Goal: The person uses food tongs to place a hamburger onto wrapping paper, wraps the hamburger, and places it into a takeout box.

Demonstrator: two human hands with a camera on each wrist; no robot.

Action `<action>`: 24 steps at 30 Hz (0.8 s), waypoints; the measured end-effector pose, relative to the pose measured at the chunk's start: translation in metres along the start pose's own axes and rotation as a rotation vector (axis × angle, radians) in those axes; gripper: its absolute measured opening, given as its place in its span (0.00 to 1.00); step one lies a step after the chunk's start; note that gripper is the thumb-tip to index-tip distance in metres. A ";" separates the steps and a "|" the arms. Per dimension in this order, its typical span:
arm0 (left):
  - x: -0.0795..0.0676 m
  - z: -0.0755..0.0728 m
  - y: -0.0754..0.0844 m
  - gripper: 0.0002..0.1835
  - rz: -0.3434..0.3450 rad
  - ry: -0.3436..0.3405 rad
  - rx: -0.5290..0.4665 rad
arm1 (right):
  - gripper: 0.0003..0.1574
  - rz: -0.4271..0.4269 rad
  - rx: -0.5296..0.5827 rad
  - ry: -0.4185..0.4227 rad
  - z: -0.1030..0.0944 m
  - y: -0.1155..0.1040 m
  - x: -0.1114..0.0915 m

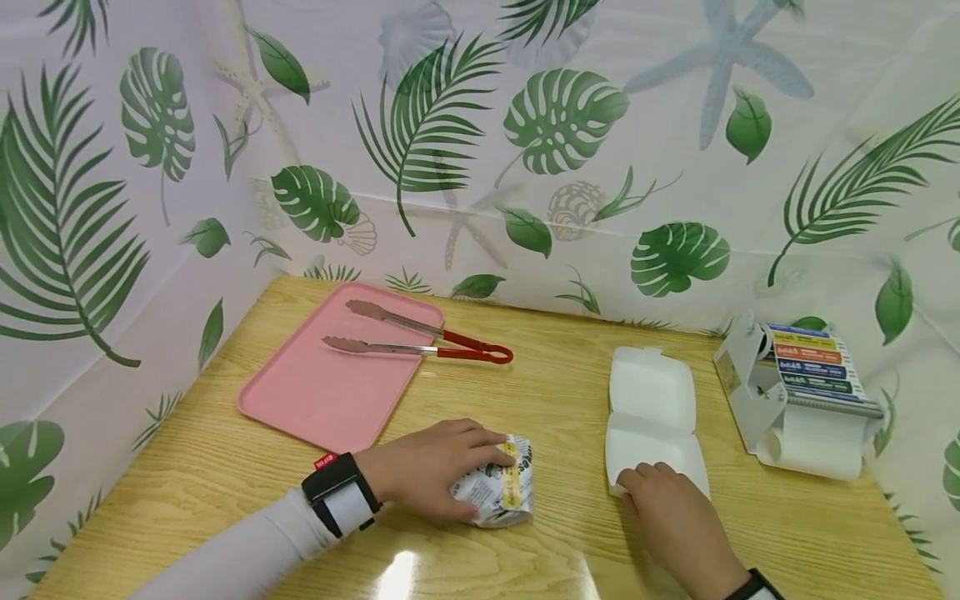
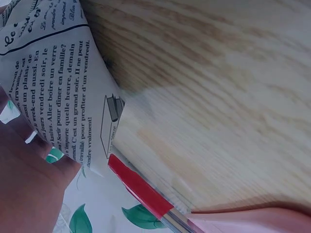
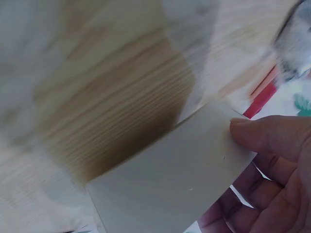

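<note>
My left hand (image 1: 438, 468) holds a packet (image 1: 487, 492) wrapped in newsprint-patterned paper with a yellow tape strip. Its fingers lie over the top and the thumb sits at the near side. In the left wrist view, the printed paper (image 2: 53, 92) fills the upper left; what is inside is hidden. To the right, a white clamshell takeout box (image 1: 652, 392) stands open, lid half toward the back. My right hand (image 1: 675, 521) grips the near edge of its base. The right wrist view shows the thumb on the rim of the box wall (image 3: 170, 170).
Tongs (image 1: 468, 354) with red handles lie partly across a pink tray (image 1: 322, 375) at the back left. At the right stands a metal dispenser (image 1: 738, 392) with colourful tape or label rolls and a white roll (image 1: 817, 446). A leaf-patterned curtain (image 1: 465, 233) encloses the wooden table (image 1: 555, 517).
</note>
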State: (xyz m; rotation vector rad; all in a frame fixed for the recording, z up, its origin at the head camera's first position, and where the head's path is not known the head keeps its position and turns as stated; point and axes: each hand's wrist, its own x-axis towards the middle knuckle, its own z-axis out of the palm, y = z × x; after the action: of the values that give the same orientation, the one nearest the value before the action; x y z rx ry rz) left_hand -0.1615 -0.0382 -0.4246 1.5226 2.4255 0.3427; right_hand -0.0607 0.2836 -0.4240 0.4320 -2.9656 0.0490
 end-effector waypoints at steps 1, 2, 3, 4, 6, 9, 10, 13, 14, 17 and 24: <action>-0.001 0.000 -0.001 0.38 -0.001 0.002 0.003 | 0.10 -0.013 0.005 0.004 0.000 -0.006 -0.001; -0.001 -0.001 -0.002 0.38 -0.002 0.003 0.007 | 0.11 -0.025 0.009 0.004 -0.001 -0.011 -0.002; -0.002 -0.001 -0.002 0.38 -0.005 0.003 0.008 | 0.11 -0.033 0.012 -0.004 -0.001 -0.016 -0.003; -0.003 -0.002 -0.003 0.38 -0.008 0.002 0.012 | 0.11 -0.044 0.019 -0.013 -0.001 -0.021 -0.003; -0.005 -0.003 -0.004 0.38 -0.014 0.001 0.018 | 0.10 -0.065 0.037 -0.037 -0.001 -0.031 -0.005; -0.008 -0.003 -0.006 0.39 -0.031 -0.001 0.022 | 0.09 -0.110 0.075 -0.057 0.001 -0.044 -0.007; -0.009 -0.003 -0.007 0.39 -0.035 0.001 0.026 | 0.09 -0.131 0.087 -0.046 0.002 -0.047 -0.008; -0.011 -0.004 -0.007 0.39 -0.045 0.006 0.027 | 0.08 -0.194 0.113 -0.031 0.002 -0.055 -0.012; -0.011 -0.004 -0.008 0.39 -0.047 0.009 0.028 | 0.08 -0.219 0.124 -0.028 0.002 -0.057 -0.013; -0.014 -0.004 -0.009 0.38 -0.063 0.015 0.022 | 0.08 -0.281 0.152 -0.072 0.002 -0.064 -0.014; -0.020 -0.004 -0.015 0.39 -0.098 0.023 0.001 | 0.04 -0.367 0.236 -0.248 0.002 -0.076 -0.012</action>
State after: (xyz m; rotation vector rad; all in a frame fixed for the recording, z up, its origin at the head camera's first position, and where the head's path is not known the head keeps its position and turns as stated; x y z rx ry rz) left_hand -0.1666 -0.0630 -0.4240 1.4021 2.5072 0.3409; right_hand -0.0280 0.2141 -0.4266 1.0777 -3.0720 0.3292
